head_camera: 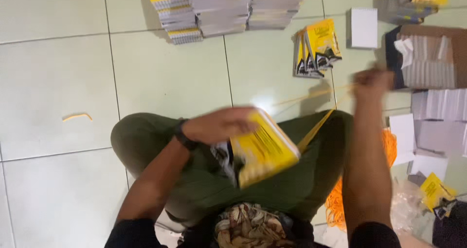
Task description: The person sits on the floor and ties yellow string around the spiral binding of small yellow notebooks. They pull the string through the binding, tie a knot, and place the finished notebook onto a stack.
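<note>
My left hand (221, 124) presses down on a stack of yellow-covered booklets (262, 150) that rests on my lap, between my crossed legs in olive trousers. A yellow strap (316, 127) runs from the right side of the stack up to my right hand (372, 80), which is closed on it and held high and to the right, pulling it taut. A thinner strand of the strap (306, 97) trails left from that hand. A dark watch sits on my left wrist. Both hands are blurred by motion.
Tall piles of booklets (224, 7) stand on the tiled floor ahead. A small bundle of yellow booklets (316, 48) lies nearer. A white pad (364, 28), a cardboard box (428, 53) and white stacks (438, 126) sit at right. An orange strap heap (389, 146) lies beside my right leg.
</note>
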